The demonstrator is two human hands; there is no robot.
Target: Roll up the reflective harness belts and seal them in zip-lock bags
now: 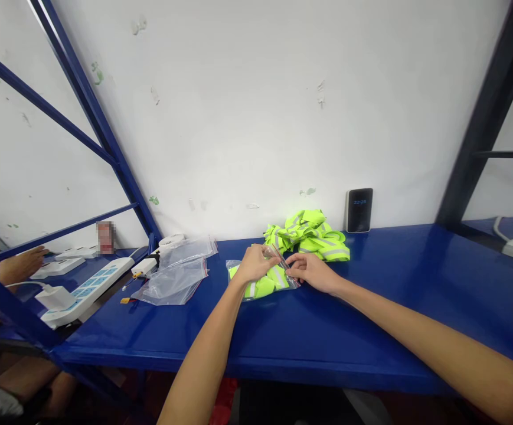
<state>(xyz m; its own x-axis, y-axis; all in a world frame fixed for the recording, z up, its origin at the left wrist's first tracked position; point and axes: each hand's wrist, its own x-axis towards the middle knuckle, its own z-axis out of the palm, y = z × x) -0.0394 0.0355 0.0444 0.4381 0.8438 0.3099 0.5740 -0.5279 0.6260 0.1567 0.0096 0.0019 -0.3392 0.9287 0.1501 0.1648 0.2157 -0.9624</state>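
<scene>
A clear zip bag (235,270) lies on the blue table with a folded yellow-green reflective vest (265,285) inside it. My left hand (258,264) grips the bag near its zip edge, thumb and fingers closed on the plastic. At the bag's right end, my right hand (308,271) pinches the same edge. Just behind both hands is a loose heap of yellow-green reflective vests (313,235) with grey stripes, resting against the wall side.
Several flat clear zip bags (174,283) lie to the left, beside a small white fan (172,241) and wired parts (127,300). A device showing the time (359,210) leans on the wall. Further left are a power strip (92,293), the blue frame (105,136) and another person's hand (21,265).
</scene>
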